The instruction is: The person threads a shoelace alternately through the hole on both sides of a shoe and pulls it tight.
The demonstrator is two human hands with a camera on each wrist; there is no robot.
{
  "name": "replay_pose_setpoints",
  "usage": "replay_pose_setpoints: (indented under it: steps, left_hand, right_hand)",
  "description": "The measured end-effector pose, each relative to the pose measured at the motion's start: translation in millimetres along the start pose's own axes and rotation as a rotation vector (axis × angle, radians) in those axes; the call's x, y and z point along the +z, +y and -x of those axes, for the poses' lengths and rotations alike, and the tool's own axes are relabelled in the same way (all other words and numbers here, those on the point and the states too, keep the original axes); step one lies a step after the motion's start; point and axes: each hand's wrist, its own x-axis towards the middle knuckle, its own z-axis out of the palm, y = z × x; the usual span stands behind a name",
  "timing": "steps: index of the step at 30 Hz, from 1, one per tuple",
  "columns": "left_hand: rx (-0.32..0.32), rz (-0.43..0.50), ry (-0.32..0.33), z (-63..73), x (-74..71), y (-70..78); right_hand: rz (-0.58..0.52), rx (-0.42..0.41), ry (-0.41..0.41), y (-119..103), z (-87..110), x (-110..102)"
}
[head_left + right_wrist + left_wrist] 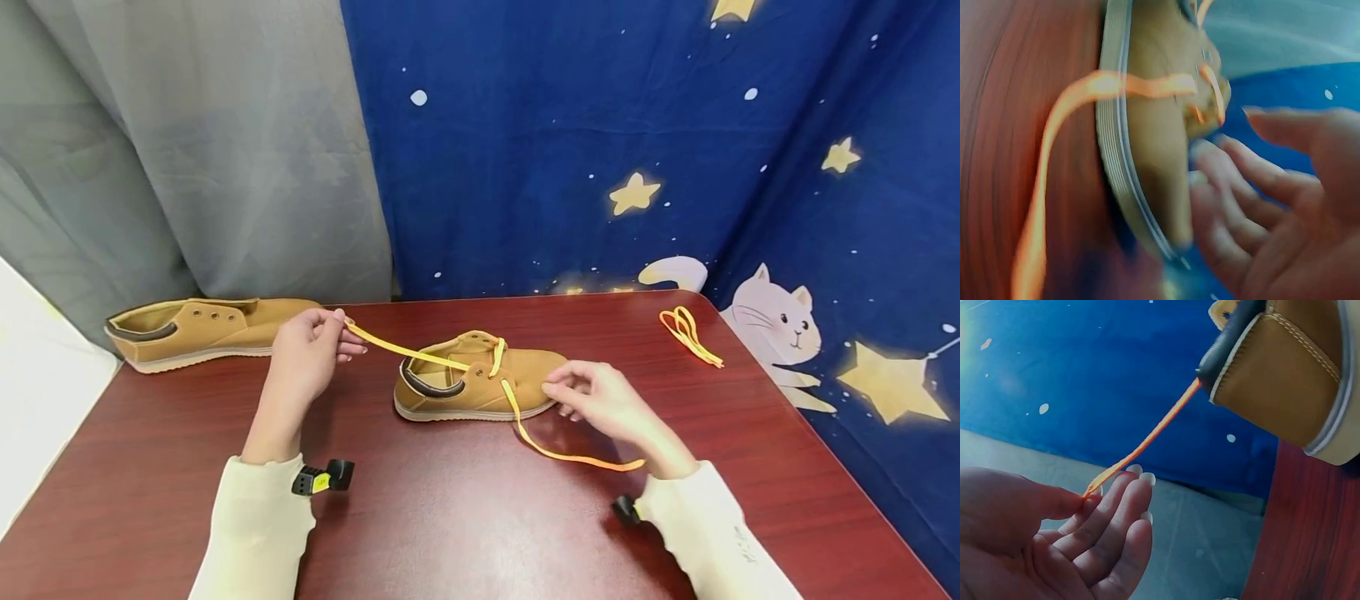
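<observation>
A tan shoe (438,402) stands on the table, toe to the right, with a yellow-orange shoelace (405,352) through some of its eyelets. My left hand (307,346) pinches one end of this lace between thumb and finger, and the lace runs taut up from the shoe's opening. In the left wrist view the other fingers of the left hand (1107,534) are spread loosely. Beside the toe is my right hand (596,400), its fingers loosely bent and nothing between them. The lace's other end (577,457) trails from the shoe's near side across the table towards the right wrist.
A second tan shoe (180,342), without a lace, stands at the table's back left, partly behind the left hand. A folded yellow lace (690,337) lies at the back right. Behind the dark red table (450,517) hang a grey curtain (247,150) and a blue starry curtain (510,167).
</observation>
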Motion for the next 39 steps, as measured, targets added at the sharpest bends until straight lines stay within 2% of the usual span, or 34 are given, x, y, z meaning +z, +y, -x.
replay_pose_setpoints:
  steps: [2, 5, 9, 13, 22, 25, 27, 30, 35, 39]
  left_hand:
    - [-0.013, -0.020, -0.003, -1.8, 2.1, -0.5]
    - [-0.023, -0.047, -0.007, -4.9, 5.1, -1.9]
    - [-0.014, -0.078, -0.014, -8.6, 8.7, -3.9]
    - [-0.008, -0.125, -0.015, -10.1, 8.6, -5.4]
    - [-0.012, -0.178, -0.045, -13.1, 9.2, -9.7]
    - [-0.019, -0.190, -0.048, -13.6, 8.5, -10.7]
    - [-0.019, -0.187, -0.054, -14.1, 9.1, -10.6]
    - [-0.024, -0.183, -0.061, -14.0, 8.4, -10.9]
    - [-0.028, -0.188, -0.066, -13.2, 8.8, -11.1]
    - [-0.022, -0.207, -0.075, -12.5, 9.6, -11.7]
  right_hand:
    - [0.182, -0.016, -0.055, 7, 13.1, -14]
    - [0.430, -0.087, -0.147, 18, 32.2, -29]
    - [0.627, -0.122, -0.195, 30, 52.8, -36]
    - [0.687, -0.113, -0.197, 36, 66.7, -35]
    - [0.628, -0.182, -0.143, 42, 82.7, -21]
    - [0.579, -0.207, -0.149, 43, 86.4, -18]
    - [0.499, -0.249, -0.168, 44, 88.6, -18]
    - [0.282, -0.285, -0.235, 47, 89.2, -20]
    - [-0.136, -0.274, -0.361, 52, 90.4, -25]
    - [-0.336, -0.482, -0.450, 59, 89.2, -26]
